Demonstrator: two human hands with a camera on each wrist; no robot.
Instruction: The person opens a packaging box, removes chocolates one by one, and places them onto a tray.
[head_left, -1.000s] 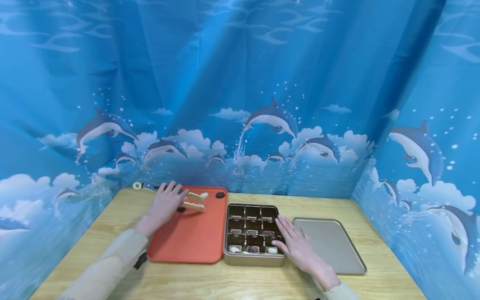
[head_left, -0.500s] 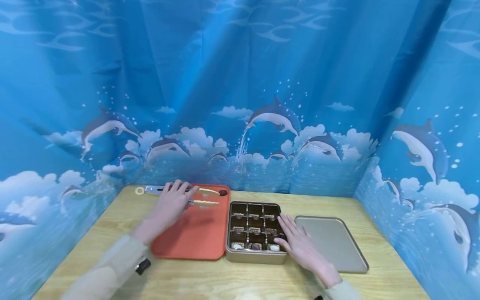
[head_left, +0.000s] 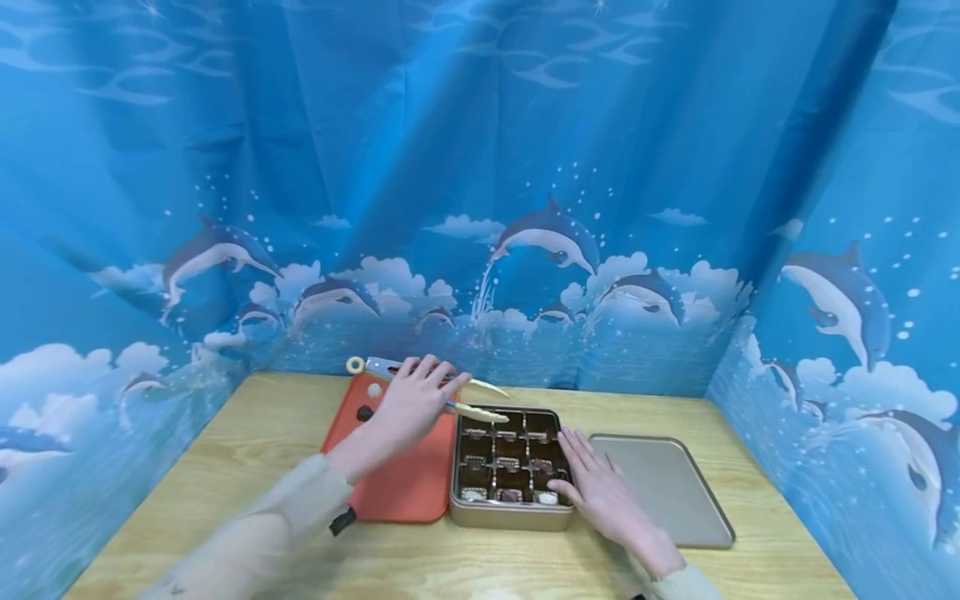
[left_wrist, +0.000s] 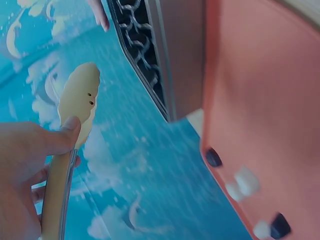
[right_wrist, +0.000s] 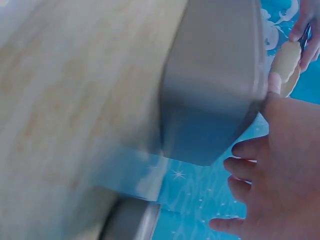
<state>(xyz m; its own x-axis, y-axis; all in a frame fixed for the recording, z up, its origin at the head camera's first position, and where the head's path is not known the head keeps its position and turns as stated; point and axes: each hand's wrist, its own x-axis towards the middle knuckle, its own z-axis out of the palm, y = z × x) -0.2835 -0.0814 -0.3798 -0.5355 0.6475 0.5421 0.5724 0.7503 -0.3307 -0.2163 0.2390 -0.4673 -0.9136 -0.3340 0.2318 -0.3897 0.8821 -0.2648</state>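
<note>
My left hand [head_left: 416, 400] grips a pair of tongs [left_wrist: 80, 95] with cream scalloped tips and metal arms. The tips stand apart over the back left of a metal tin [head_left: 510, 518]; I see nothing between them. Inside the tin is a divided insert whose front compartments hold white and dark chocolates [head_left: 511, 496]. My right hand [head_left: 600, 492] lies with straight fingers along the tin's right edge. Under my left forearm is a red tray [head_left: 408, 487], bearing a white piece [head_left: 374, 389] and a dark piece [head_left: 364, 412]; the left wrist view shows several pieces there.
To the right of the tin lies a flat metal lid [head_left: 663, 487] on the wooden table [head_left: 292, 417]. A blue dolphin-print curtain [head_left: 480, 208] hangs behind and at both sides of the table.
My left hand has carried the tongs rightward from above the red tray to over the tin's back left, uncovering pieces at the tray's back left. My right hand has stayed on the tin.
</note>
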